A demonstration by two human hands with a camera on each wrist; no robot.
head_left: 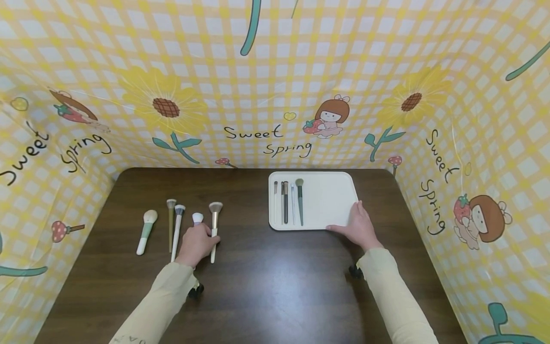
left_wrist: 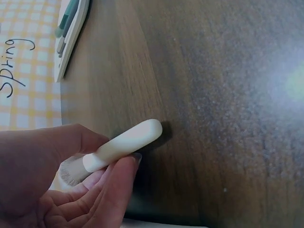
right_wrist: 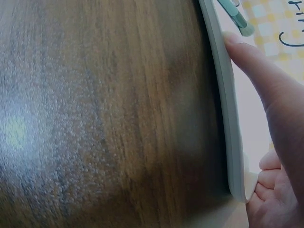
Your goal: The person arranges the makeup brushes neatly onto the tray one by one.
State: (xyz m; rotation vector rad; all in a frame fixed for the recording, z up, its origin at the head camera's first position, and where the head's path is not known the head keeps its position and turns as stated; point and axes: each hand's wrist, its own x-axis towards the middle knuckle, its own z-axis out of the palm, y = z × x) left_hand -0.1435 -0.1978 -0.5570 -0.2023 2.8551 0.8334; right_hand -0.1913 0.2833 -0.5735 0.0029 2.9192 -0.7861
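Observation:
My left hand [head_left: 195, 243] pinches a makeup brush [head_left: 214, 222] between thumb and fingers. This brush has a pale handle, a metallic ferrule and a flared bristle head; in the left wrist view its rounded handle end [left_wrist: 135, 137] points away from the palm. Beneath the same hand lies another brush [head_left: 197, 218] with a whitish head, its handle hidden. My right hand [head_left: 361, 228] grips the near right corner of a white tray [head_left: 328, 200], thumb along the front rim and fingers at the right side. Several slim brushes, including a dark green one [head_left: 300, 200], lie side by side in the tray's left part.
Left of my left hand, a mint-and-white brush [head_left: 147, 232], an olive-handled brush [head_left: 170, 224] and a white-handled brush [head_left: 177, 229] lie on the dark wooden table [head_left: 275, 286]. A checked cloth [head_left: 240, 95] walls the back and both sides.

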